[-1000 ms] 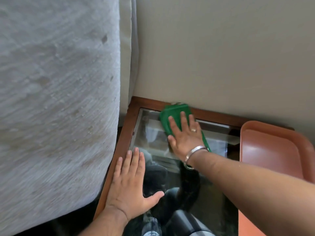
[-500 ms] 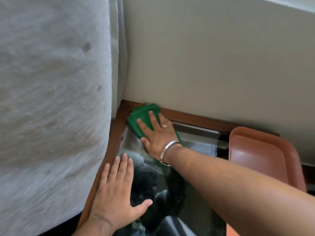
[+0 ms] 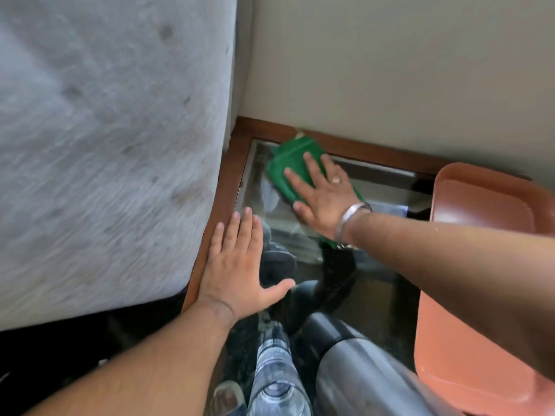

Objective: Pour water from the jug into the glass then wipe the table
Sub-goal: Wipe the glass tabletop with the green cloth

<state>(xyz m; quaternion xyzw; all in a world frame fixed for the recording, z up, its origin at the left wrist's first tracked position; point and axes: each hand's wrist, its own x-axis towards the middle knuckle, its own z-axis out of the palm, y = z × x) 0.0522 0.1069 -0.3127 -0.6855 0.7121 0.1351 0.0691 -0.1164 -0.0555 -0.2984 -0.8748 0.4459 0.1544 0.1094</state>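
Note:
My right hand (image 3: pixel 324 199) lies flat on a folded green cloth (image 3: pixel 288 163) and presses it onto the glass top near the far left corner of the table (image 3: pixel 228 181), which has a brown wooden frame. My left hand (image 3: pixel 237 265) rests flat on the table's left edge, fingers apart, holding nothing. At the near edge stands a clear patterned glass (image 3: pixel 274 370), seen from above. A steel jug (image 3: pixel 360 373) stands just to its right; how full either is, I cannot tell.
An orange plastic tray (image 3: pixel 480 205) covers the right side of the table. A grey upholstered block (image 3: pixel 105 145) presses against the table's left side. A beige wall (image 3: pixel 390 70) runs along the far edge.
My right hand slid the cloth left into the far corner, then back a little to the right. My left hand stayed put. The glass and jug have come further into view.

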